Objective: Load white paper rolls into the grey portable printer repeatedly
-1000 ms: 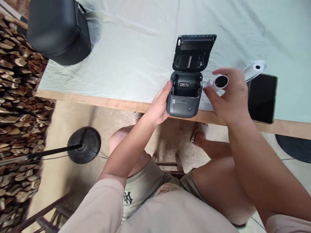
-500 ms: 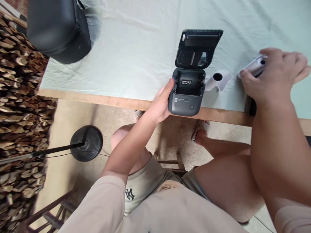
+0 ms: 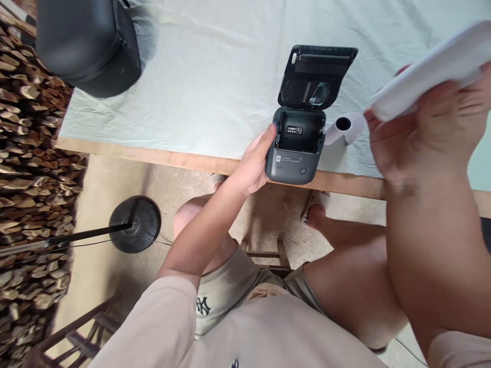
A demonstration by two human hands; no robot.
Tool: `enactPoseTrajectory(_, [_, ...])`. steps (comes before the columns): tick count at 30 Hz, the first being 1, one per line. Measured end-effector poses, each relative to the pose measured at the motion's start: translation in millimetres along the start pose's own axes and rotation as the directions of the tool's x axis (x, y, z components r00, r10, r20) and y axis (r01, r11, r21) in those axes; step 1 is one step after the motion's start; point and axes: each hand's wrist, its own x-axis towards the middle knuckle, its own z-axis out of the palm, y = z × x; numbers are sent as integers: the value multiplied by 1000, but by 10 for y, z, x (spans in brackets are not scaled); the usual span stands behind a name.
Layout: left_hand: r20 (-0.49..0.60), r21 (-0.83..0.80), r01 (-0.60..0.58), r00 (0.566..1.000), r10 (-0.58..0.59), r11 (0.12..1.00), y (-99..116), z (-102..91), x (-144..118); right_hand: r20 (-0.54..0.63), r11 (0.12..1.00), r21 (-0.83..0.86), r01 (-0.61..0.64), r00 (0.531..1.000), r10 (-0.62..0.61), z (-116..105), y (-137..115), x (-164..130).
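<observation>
A small dark grey printer (image 3: 295,161) sits at the table's near edge with its lid (image 3: 316,76) flipped up and its paper bay bare. My left hand (image 3: 253,166) grips its left side. A white roll core (image 3: 344,126) lies on the cloth just right of the printer. My right hand (image 3: 425,133) is raised close to the camera at the right, shut on a white paper roll (image 3: 433,66) that looks large and blurred.
A pale green cloth (image 3: 215,76) covers the wooden table (image 3: 161,159). A black hard case (image 3: 84,43) stands at the back left. Stacked firewood (image 3: 26,168) fills the left side. A black round stand base (image 3: 134,225) rests on the floor below.
My right hand set the empty core down beside the printer, reached right to the full white roll, and has lifted it toward the camera. The left hand stayed on the printer.
</observation>
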Motion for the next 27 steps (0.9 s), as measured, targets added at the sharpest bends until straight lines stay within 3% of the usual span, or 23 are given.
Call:
enactPoseTrajectory(1, [3, 9, -9, 1000, 9, 1000, -3, 2, -6, 13, 996, -49, 77, 997, -77, 94, -100, -55])
enactPoseTrajectory(3, [11, 23, -31, 999, 31, 999, -10, 6, -16, 170, 955, -235, 179, 975, -141, 272, -277, -167])
enactPoseTrajectory(5, [14, 32, -45, 999, 45, 998, -18, 8, -22, 271, 835, -499, 232, 957, -104, 419, -391, -249])
enactPoseTrajectory(7, [6, 20, -43, 999, 43, 999, -24, 12, -25, 301, 714, -659, 237, 953, -39, 512, -429, -283])
enactPoseTrajectory(12, [-19, 16, -23, 1000, 23, 1000, -12, 50, -28, 334, 554, -805, 213, 934, 126, 496, -354, -232])
enactPoseTrajectory(19, [17, 91, -78, 997, 77, 993, -17, 73, -34, 405, 609, -738, 290, 913, 56, 383, -330, -245])
enactPoseTrajectory(27, [29, 116, -98, 995, 95, 988, -18, 55, -23, 348, 635, -748, 192, 929, 128, 437, -337, -340])
